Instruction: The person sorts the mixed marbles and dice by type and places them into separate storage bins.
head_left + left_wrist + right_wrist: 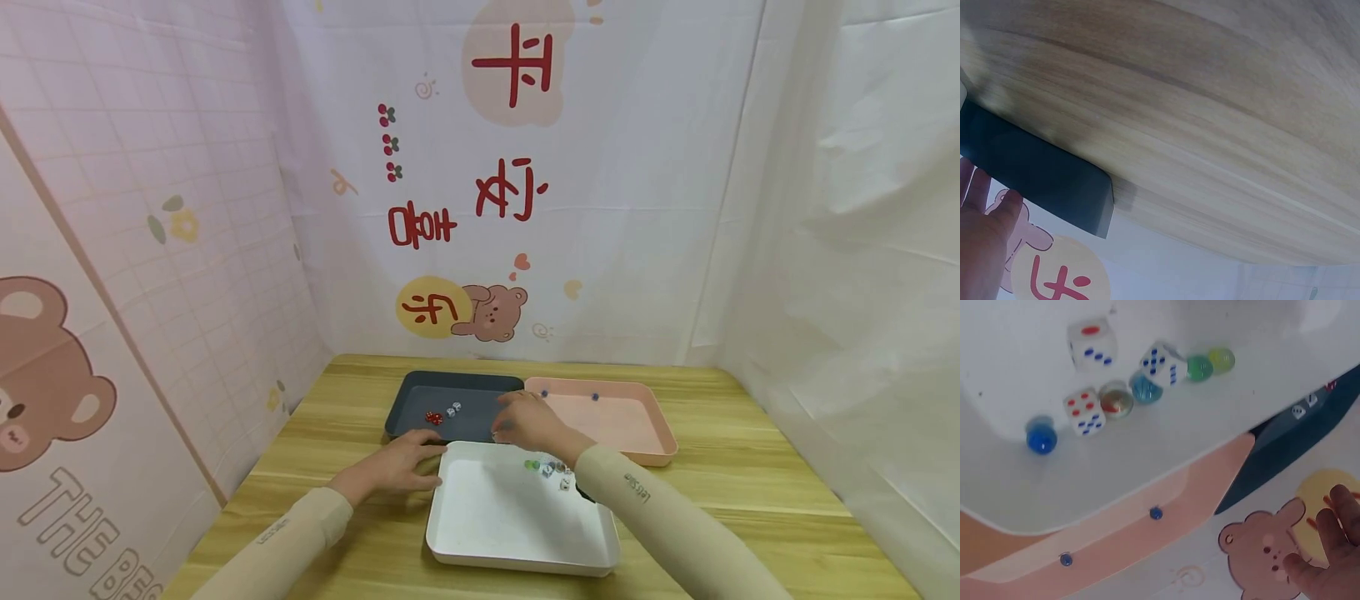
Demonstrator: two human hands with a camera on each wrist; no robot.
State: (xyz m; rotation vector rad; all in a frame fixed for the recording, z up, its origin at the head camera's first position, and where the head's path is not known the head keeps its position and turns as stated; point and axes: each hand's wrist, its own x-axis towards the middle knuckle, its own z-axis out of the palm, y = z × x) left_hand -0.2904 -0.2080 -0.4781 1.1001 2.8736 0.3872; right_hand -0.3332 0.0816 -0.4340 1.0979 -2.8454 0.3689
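My left hand (399, 463) rests beside the white tray (517, 533), its fingers extended toward the tray's far left corner. In the left wrist view that hand (986, 234) appears near the dark tray's side wall (1035, 165). My right hand (531, 423) reaches over the white tray's far rim, at the right end of the dark tray (480, 382). The right wrist view shows this hand (1335, 562) with thumb and fingers apart, nothing visible between them. White dice (1091, 347) and glass marbles (1147, 387) lie along the white tray's far side.
The dark tray holds red dice (433, 417) and white dice (453, 409). Behind on the right, a pink tray (652, 417) has two blue marbles (595, 397) in it. All stand on a wooden table (750, 483), with printed cloth (637, 167) hanging around it.
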